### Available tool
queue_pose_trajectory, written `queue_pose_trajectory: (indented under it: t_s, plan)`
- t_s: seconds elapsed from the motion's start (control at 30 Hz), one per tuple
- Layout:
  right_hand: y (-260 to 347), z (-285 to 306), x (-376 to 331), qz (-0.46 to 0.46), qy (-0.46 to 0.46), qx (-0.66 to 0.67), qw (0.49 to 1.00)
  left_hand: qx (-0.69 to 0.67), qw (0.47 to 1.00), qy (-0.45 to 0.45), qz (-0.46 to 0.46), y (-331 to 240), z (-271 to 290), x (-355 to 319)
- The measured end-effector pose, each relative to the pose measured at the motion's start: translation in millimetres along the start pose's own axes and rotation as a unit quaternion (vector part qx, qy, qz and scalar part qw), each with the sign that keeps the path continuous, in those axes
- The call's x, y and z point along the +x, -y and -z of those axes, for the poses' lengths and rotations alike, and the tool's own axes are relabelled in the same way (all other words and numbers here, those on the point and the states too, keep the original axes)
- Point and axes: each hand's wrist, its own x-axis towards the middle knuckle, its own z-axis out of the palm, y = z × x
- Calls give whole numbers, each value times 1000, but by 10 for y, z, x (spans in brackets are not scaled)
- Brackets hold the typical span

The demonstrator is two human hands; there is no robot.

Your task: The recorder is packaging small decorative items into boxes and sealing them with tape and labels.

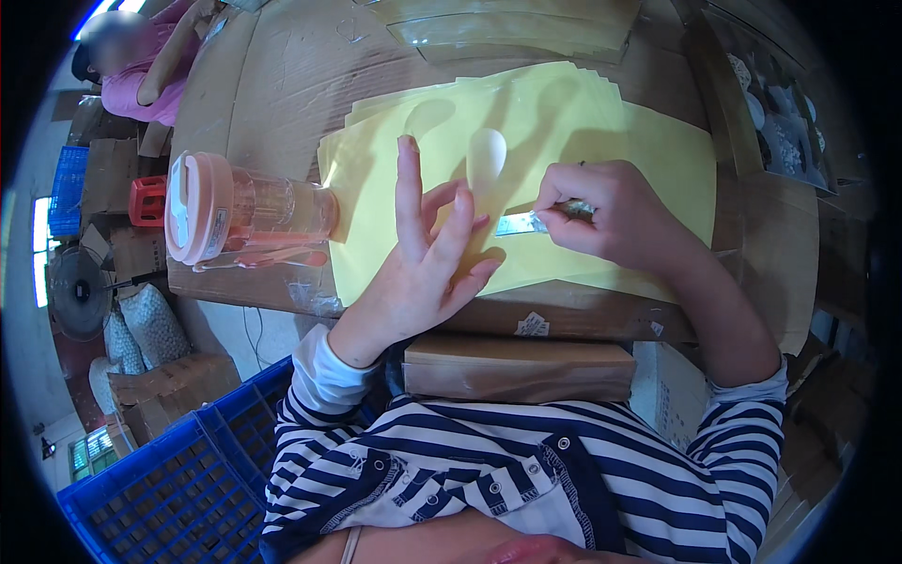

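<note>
My left hand (420, 268) is raised palm-up over the yellow paper, one finger pointing upward. Its other fingers and thumb pinch a pale, spoon-shaped piece (486, 158), whose oval end stands up above the fingertips; its lower part is mostly hidden by the fingers. My right hand (606, 211) is closed around a thin knife-like tool with a flat silvery blade (519, 224). The blade points left, toward my left fingers, apart from the pale piece. Beneath both hands lie overlapping yellow sheets (376, 188), with the hands' shadows on them.
At the left lies a pink, clear-bodied tumbler (282, 202), with several slim pinkish pieces (282, 258) beside it. Cardboard covers the table (282, 85). An open carton (770, 113) stands at the right, a blue crate (169, 479) lower left. A person in pink (141, 89) is at the far left.
</note>
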Motion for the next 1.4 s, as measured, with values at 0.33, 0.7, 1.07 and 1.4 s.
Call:
queue_pose_trajectory:
  t_s: [0.33, 0.7, 1.07, 1.4]
  plan:
    - [-1, 33, -2, -55, 36, 97, 993, 16, 1000, 16, -10, -11, 18, -17]
    - [156, 160, -19, -64, 56, -69, 994, -249, 952, -92, 153, -715, 599, 139]
    - [990, -36, -1165, -21, 152, -88, 984, -376, 849, 9, 371, -1244, 967, 136]
    - [1016, -402, -1263, 51, -4, -165, 985, -287, 772, 281, 492, -1360, 843, 351]
